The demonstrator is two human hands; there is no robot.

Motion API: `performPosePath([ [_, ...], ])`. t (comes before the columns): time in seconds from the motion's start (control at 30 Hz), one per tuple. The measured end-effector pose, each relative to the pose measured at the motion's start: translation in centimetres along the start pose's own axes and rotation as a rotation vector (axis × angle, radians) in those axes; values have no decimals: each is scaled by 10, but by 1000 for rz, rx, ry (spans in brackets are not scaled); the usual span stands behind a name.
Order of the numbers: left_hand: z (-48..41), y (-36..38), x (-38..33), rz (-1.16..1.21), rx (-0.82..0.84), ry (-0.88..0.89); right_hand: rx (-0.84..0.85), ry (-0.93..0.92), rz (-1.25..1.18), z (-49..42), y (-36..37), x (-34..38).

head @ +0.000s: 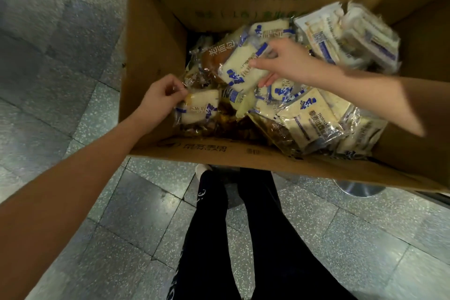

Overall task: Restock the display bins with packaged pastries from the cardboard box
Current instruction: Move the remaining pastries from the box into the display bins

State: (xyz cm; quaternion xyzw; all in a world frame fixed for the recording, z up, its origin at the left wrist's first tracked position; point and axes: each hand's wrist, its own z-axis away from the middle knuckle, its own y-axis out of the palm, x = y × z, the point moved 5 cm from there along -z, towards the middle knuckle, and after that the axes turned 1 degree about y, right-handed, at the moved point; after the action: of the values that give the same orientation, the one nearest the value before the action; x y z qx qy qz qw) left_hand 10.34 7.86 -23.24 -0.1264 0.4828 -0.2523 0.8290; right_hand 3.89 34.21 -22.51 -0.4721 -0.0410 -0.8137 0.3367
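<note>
Wrapper edge of near-left pastry pack (199,106) is pinched by left hand (161,95). Upper pastry pack (239,67) is gripped by right hand (286,64), fingers curled round it. Both are located inside cardboard box (151,31).

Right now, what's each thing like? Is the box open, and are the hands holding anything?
cardboard box: open, flaps up, partly full.
left hand: pinching a wrapper's edge.
right hand: gripping a packet.
pinched packet: sealed, lying in the box.
gripped packet: sealed, tilted atop the pile.
other packets: sealed, jumbled in the box.
</note>
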Motion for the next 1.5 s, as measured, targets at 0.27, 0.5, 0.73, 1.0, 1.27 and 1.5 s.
performPosePath([
  [0.27,45,-27,-49,195,-160,-4,13,-14,-10,45,-12,61],
  [0.5,101,-82,-93,393,-412,8,-11,-84,-76,89,-18,134],
  [0.73,203,-128,-105,554,-561,38,22,-184,-99,163,2,200],
  [1.0,370,-147,-86,629,-778,116,133,-253,-104,256,76,247],
  [1.27,535,-142,-52,460,-878,101,496,-354,144,331,204,281],
  [1.5,651,-119,-44,411,-1100,-14,841,-503,430,393,317,312],
])
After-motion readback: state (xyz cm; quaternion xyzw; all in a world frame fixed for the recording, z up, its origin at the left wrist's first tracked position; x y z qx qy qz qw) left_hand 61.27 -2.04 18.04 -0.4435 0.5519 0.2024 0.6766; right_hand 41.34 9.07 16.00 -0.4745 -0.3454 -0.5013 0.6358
